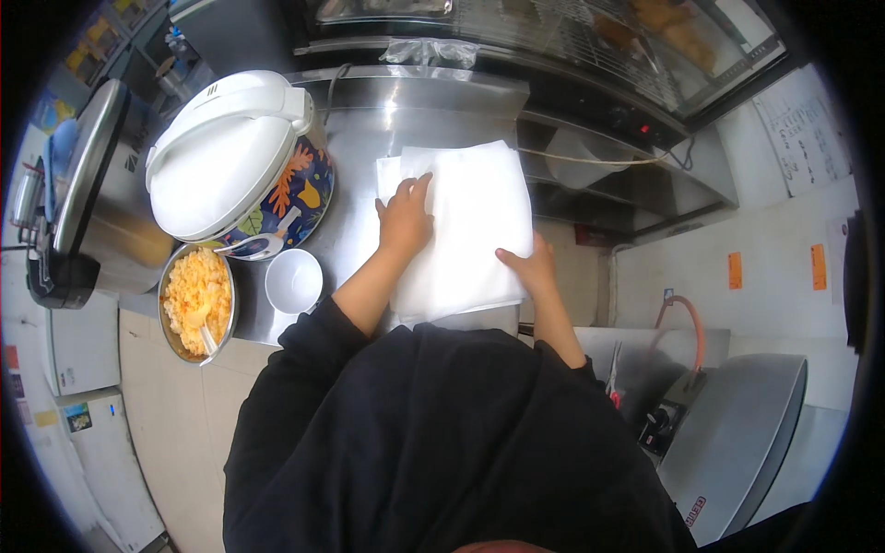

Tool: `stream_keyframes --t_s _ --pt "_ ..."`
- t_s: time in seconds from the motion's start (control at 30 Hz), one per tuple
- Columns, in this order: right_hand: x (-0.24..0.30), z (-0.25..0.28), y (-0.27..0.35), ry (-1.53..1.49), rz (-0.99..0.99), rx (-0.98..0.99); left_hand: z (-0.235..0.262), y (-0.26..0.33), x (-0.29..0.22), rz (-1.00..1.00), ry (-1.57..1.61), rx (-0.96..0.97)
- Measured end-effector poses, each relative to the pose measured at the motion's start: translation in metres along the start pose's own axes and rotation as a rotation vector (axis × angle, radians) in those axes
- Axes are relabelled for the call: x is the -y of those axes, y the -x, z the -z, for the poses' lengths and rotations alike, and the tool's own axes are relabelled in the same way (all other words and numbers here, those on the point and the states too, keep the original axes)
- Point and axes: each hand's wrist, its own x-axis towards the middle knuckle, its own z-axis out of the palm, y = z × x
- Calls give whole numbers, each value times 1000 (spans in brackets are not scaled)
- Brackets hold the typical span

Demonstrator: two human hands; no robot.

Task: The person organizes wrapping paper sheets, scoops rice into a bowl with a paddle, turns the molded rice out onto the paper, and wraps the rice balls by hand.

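A stack of white paper sheets (475, 212) lies on the steel counter (369, 124) in front of me, its sheets slightly out of line at the upper left. My left hand (406, 221) rests on the left part of the stack, fingers stretched out over the top sheet. At the right edge, my right hand (535, 269) has its thumb on top and its other fingers round the side, partly hidden. Left of the paper stands a small white bowl (294, 281).
A patterned cooker with a white lid (221, 166) stands at the left, a clear spoon (263, 245) by its base. A metal bowl (233, 318) of orange-coloured rice sits at the counter's edge. Behind is a glass display case (636, 55); a grey metal appliance (737, 442) stands right.
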Motion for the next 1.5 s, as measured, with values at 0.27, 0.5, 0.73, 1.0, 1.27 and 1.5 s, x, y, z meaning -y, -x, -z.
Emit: stream_keyframes --t_s 0.27,0.5,0.73,1.0,1.27,1.5 --pt "10 3 9 -46 36 -46 6 7 -25 -224 -28 -106" --pt "5 6 -3 -296 274 -29 42 9 -43 -866 298 -581" --pt "0 2 -11 -454 221 -253 89 -9 -32 -1103 458 -863" --pt "-19 2 -18 -824 115 -356 -1 64 31 -846 435 -60" --pt "1 30 -40 -881 -143 17 14 55 31 -838 37 245" --pt "8 30 -32 -1098 -147 391 23 43 38 -584 -180 290"
